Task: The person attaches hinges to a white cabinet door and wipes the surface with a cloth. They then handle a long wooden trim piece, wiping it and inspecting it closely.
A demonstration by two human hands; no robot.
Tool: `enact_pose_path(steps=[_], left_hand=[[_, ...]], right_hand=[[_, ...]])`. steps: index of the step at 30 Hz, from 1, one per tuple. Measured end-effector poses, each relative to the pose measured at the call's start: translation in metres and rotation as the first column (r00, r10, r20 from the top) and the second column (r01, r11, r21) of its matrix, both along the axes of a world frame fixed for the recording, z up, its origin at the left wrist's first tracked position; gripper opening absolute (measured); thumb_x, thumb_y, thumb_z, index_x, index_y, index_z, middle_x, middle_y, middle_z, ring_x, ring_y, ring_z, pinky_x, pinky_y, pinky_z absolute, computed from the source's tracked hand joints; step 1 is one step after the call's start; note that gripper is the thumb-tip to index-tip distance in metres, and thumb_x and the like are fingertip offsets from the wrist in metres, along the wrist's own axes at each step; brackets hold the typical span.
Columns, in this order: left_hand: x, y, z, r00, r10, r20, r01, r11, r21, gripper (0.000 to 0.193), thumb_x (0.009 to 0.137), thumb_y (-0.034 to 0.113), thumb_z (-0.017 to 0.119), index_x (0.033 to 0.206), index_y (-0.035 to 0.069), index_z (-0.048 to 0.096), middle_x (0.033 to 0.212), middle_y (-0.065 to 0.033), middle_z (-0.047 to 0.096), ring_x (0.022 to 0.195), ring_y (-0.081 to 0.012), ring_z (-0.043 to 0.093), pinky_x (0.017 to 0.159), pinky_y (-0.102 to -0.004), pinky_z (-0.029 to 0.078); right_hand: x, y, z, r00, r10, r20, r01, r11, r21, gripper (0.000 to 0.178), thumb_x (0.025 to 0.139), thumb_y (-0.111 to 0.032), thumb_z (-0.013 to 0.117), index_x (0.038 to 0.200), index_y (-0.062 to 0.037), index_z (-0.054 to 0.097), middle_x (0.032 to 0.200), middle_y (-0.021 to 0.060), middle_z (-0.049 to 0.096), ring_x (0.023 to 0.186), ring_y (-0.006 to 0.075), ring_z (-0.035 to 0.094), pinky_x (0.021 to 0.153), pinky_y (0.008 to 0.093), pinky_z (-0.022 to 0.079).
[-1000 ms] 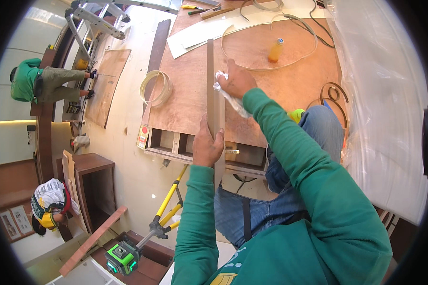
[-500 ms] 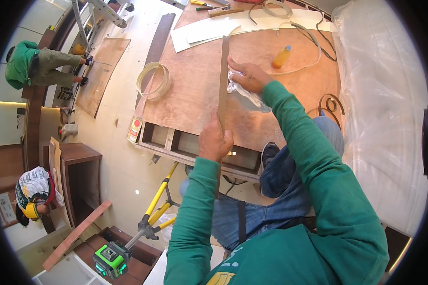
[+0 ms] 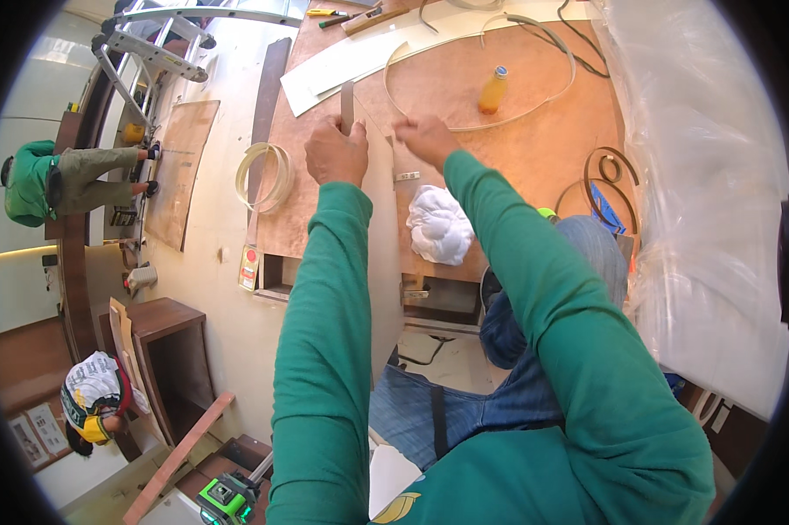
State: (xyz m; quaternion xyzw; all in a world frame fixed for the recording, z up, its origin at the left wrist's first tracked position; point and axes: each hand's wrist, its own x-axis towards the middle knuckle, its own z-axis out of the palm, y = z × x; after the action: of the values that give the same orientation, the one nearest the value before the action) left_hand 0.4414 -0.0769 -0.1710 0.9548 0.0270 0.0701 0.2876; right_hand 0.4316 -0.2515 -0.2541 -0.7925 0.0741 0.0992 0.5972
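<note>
My left hand [image 3: 335, 153] grips the far end of a long, pale grey-beige board [image 3: 381, 254] that runs from the plywood worktop [image 3: 534, 149] back toward my lap. Its broad face is turned up. My right hand [image 3: 425, 140] pinches the board's right edge near the same end. A crumpled white cloth [image 3: 438, 226] lies loose on the worktop just right of the board, under my right forearm. Both arms wear green sleeves.
An orange bottle [image 3: 492, 90] stands inside a thin hoop of edge strip. A coil of pale banding [image 3: 266, 175] lies on the floor at left. Clear plastic sheeting [image 3: 701, 201] drapes the right. Other people [image 3: 53, 179] work at far left beside a ladder [image 3: 150, 52], and a green laser level [image 3: 228, 499] sits below.
My right hand has let go of the white cloth, which now lies on the worktop, and has taken the board's edge. The board has turned from edge-on to broad face up.
</note>
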Motion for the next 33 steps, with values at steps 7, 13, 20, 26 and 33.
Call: enact_pose_path(steps=[7,13,20,26,33], left_hand=[[0.006,0.001,-0.004,0.992,0.086,0.092,-0.066,0.978,-0.2,0.033,0.084,0.026,0.081,0.109,0.005,0.082,0.097,-0.0166,0.08,0.088,-0.0345,0.077,0.082,-0.0446,0.059],[0.004,-0.006,0.003,0.985,0.142,0.097,-0.114,0.962,-0.248,0.033,0.081,0.024,0.081,0.105,0.001,0.081,0.096,-0.016,0.078,0.087,-0.0326,0.074,0.082,-0.0443,0.057],[0.015,-0.014,-0.01,0.979,0.162,0.123,-0.125,0.955,-0.268,0.028,0.079,0.021,0.081,0.096,-0.001,0.079,0.1,-0.018,0.071,0.092,-0.0341,0.07,0.084,-0.046,0.055],[0.019,-0.011,-0.013,0.965,0.156,0.212,-0.115,0.974,-0.194,0.03,0.076,0.017,0.081,0.098,-0.003,0.078,0.093,-0.0134,0.078,0.087,-0.028,0.076,0.082,-0.0392,0.058],[0.025,-0.007,-0.018,0.968,0.147,0.204,-0.093,0.964,-0.25,0.027,0.075,0.018,0.084,0.095,0.0,0.078,0.093,-0.0135,0.078,0.083,-0.0276,0.075,0.078,-0.0397,0.057]], right_hand=[[0.106,0.005,0.062,0.586,0.551,0.595,-0.145,0.793,-0.592,0.06,0.087,-0.008,0.069,0.146,-0.0115,0.062,0.14,0.013,0.066,0.134,0.0348,0.059,0.112,0.0422,0.051],[0.132,0.031,0.125,0.366,0.931,-0.006,-0.47,0.179,-0.864,0.031,0.08,0.0,0.076,0.11,-0.0081,0.078,0.113,0.0049,0.072,0.117,0.0301,0.064,0.099,0.0451,0.056],[0.142,0.03,0.123,0.336,0.942,0.003,-0.503,0.182,-0.845,0.018,0.076,0.009,0.073,0.088,-0.0044,0.074,0.09,0.0049,0.071,0.104,0.028,0.066,0.085,0.0422,0.057],[0.139,0.027,0.124,0.223,0.967,0.126,-0.408,0.21,-0.889,0.023,0.068,0.012,0.077,0.082,-0.0034,0.067,0.091,0.0051,0.072,0.105,0.0287,0.065,0.088,0.0421,0.056],[0.143,0.031,0.119,0.168,0.973,0.158,-0.377,0.211,-0.902,0.03,0.066,0.012,0.079,0.086,-0.0065,0.068,0.097,0.0038,0.073,0.117,0.0293,0.061,0.106,0.0421,0.049]])
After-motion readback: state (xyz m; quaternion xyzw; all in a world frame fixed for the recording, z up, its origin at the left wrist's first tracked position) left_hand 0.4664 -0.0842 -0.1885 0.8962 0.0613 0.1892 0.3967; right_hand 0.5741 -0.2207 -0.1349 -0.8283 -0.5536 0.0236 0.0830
